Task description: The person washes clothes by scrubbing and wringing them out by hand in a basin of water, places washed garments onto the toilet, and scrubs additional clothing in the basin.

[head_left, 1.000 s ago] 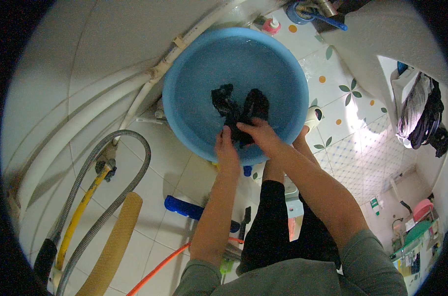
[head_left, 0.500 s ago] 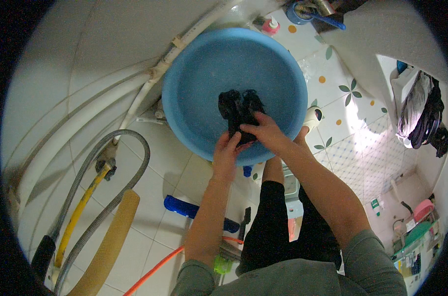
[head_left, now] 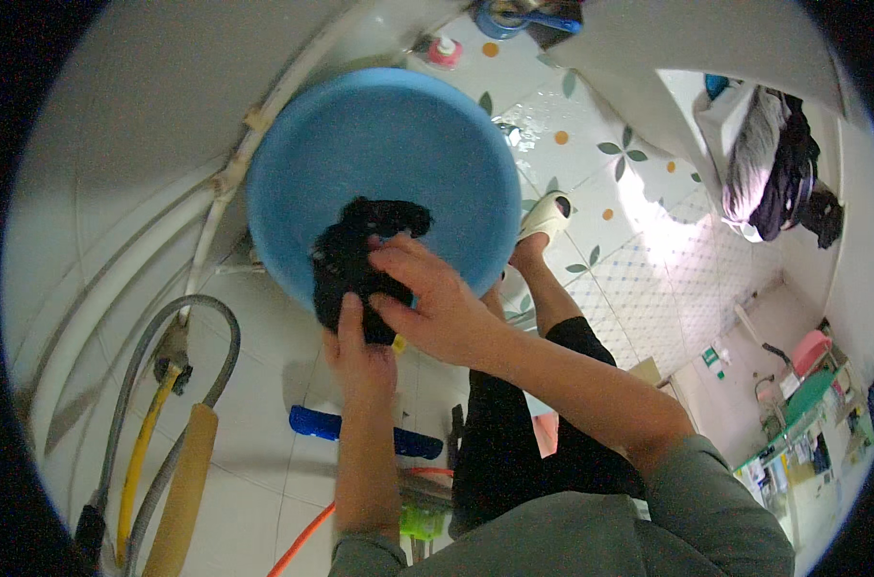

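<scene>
While I lean over in my grey shirt [head_left: 572, 534], both my arms reach out past my black pants [head_left: 495, 447]. My left hand [head_left: 358, 356] is curled up, with its thumb on top of the black cloth [head_left: 341, 260], and it has hold of the near end. My right hand [head_left: 437, 303] is about half open, bent round the cloth's right side with its thumb and fingers apart, and it looks like a loose hold. The cloth is up at the near left part of the blue tub [head_left: 437, 144] and covers a bit of its rim.

I think I am in the middle of working the cloth with my 2 hands. The next move, I'd say, calls for a good grip on both sides and for holding the cloth over the tub, so drips fall in.

Some things are hard to see. My left fingers are mostly hidden under the cloth, and my right fingertips get lost in the black. I can't tell what shape the cloth is, or how deep any water is. Near me, my left arm hides the middle of a blue brush [head_left: 418, 442]. Far off, the blue pot [head_left: 499, 21] is cut off at the top, and the shelf [head_left: 802, 423] is too small and blurry to make out.
</scene>
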